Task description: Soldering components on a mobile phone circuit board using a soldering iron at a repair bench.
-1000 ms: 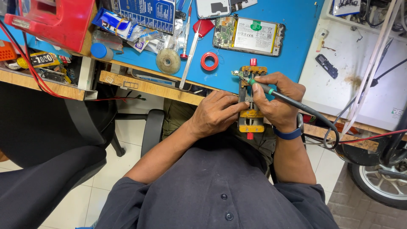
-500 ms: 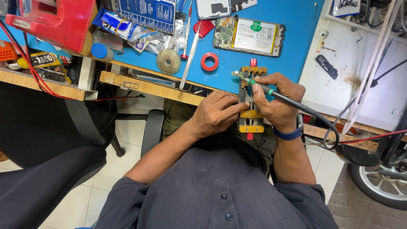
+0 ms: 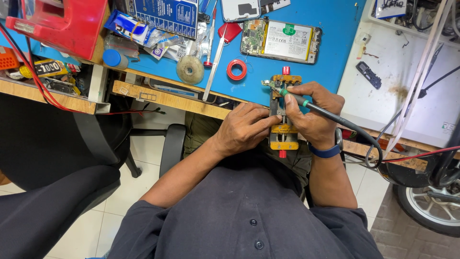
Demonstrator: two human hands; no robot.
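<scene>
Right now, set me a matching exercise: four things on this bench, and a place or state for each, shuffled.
Things:
1. soldering iron
2. red tape ring
3. opened phone
4. board clamp

Places or states:
A. back off, insides showing
B. gripped in the right hand
C. lying flat on the blue mat
D. steadied by the left hand

Pairs: 1-B, 2-C, 3-A, 4-D

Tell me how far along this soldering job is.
Done: the opened phone with its back off lies on the blue mat, and a small board sits clamped in the orange holder. In hand: the right hand holds the soldering iron to it while the left hand steadies the holder. Left: the phone remains unassembled.
</scene>
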